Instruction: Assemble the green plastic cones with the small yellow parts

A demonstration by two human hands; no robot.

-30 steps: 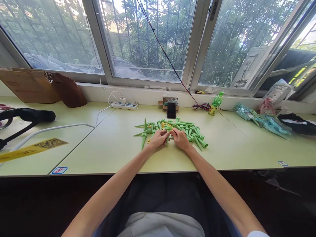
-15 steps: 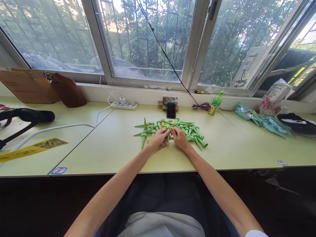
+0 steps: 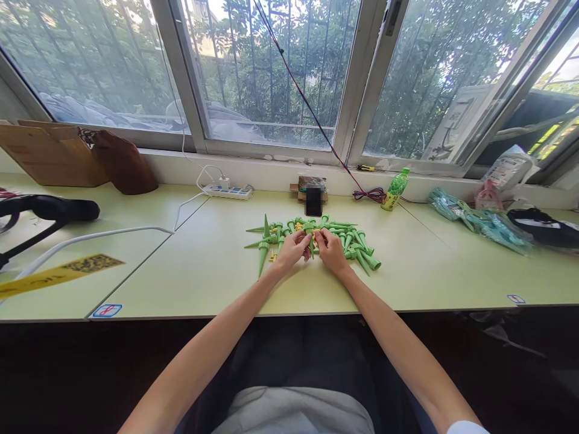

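Observation:
My left hand is closed on a green plastic watering spike, held with its collar up and its point down. Beside it, my right hand pinches a small yellow plastic piece close to the spike's upper part. The piece's exact shape is partly hidden by the fingers, and I cannot tell whether it touches the spike. More green spikes lie and stand to the left of my hands. Several others are heaped to the right. Small yellow pieces are scattered among them.
Behind the heap stands a dark blurred device against a small box. A green drink bottle, a power strip and coiled wire lie along the windowsill side. Plastic bags are at right; a white cable crosses the left table.
The spike in my left hand has come up a little and its collar now shows. My right fingers have shifted slightly apart from it, with the yellow piece now visible.

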